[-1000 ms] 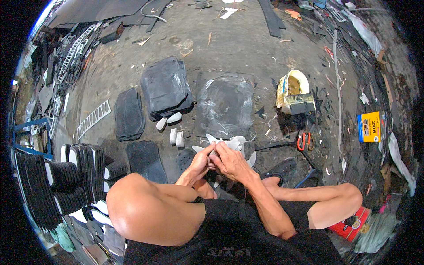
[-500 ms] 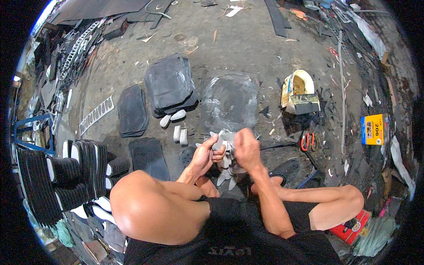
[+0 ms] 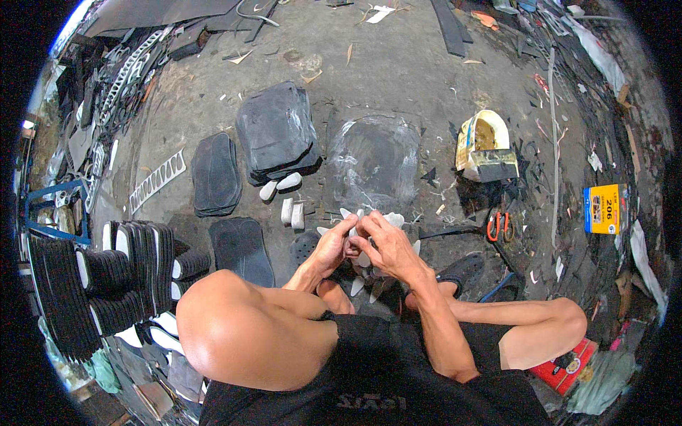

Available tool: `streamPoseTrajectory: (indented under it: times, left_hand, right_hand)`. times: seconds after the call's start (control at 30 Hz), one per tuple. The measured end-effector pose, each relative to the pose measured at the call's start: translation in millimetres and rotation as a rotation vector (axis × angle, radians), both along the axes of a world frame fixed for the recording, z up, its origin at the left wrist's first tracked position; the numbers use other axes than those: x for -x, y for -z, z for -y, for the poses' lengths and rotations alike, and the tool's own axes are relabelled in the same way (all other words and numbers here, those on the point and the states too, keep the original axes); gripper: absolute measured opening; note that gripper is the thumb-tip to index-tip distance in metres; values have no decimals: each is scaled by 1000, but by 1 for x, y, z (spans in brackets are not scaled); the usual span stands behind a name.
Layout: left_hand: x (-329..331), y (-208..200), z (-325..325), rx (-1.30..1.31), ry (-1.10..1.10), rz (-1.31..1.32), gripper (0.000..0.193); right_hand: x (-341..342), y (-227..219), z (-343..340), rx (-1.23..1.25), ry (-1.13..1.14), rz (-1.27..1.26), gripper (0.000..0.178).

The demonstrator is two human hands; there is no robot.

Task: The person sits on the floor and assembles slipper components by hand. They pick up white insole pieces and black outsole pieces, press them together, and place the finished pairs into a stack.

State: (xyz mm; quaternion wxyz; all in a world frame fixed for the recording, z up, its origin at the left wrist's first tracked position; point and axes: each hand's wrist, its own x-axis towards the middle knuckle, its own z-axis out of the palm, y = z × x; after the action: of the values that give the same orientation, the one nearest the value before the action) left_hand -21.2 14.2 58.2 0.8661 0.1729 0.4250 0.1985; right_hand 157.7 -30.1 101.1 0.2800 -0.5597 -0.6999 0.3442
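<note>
My left hand point(image 3: 332, 246) is closed with its thumb and fingers around a small white piece point(image 3: 358, 231), whose kind I cannot make out. From the right, my right hand point(image 3: 387, 246) curls over the same piece, its fingertips meeting those of the left. Much of the piece is hidden by the fingers. Below and around the hands lies a loose pile of white, petal-shaped pieces point(image 3: 358, 285), some poking out past the fingers. Just beyond is a dark square slab point(image 3: 373, 160) smeared with white.
Stacked black sheets point(image 3: 277, 128) and white oval pads point(image 3: 288, 182) lie left of the slab. Rows of black, white-edged soles point(image 3: 135, 266) stand at the left. To the right are a cut-open tub point(image 3: 490, 135), orange-handled scissors point(image 3: 499, 226) and a yellow-blue box point(image 3: 605, 209).
My right hand, raised and blurred before, has come down against the left hand, and its fingers now meet the white piece. The left hand stays nearly in place.
</note>
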Motion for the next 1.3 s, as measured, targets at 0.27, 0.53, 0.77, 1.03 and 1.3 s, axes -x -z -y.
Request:
streamPoseTrajectory:
  times: [0.27, 0.53, 0.77, 1.03, 1.3]
  left_hand:
    - [-1, -11, -3, 16, -28, 180, 33]
    - [3, -6, -6, -64, -102, 158, 46]
    - [-8, 1, 8, -76, 8, -210, 38]
    - [1, 8, 11, 1, 55, 2, 37]
    - [-2, 17, 4, -387, 96, -57, 40]
  right_hand:
    - [-9, 14, -1, -87, 131, 8, 21]
    - [-55, 4, -2, 50, 366, 155, 19]
    - [3, -11, 1, 156, 35, 59, 40]
    - [-7, 11, 3, 46, -29, -2, 24]
    - [-63, 9, -3, -154, 331, 168, 16]
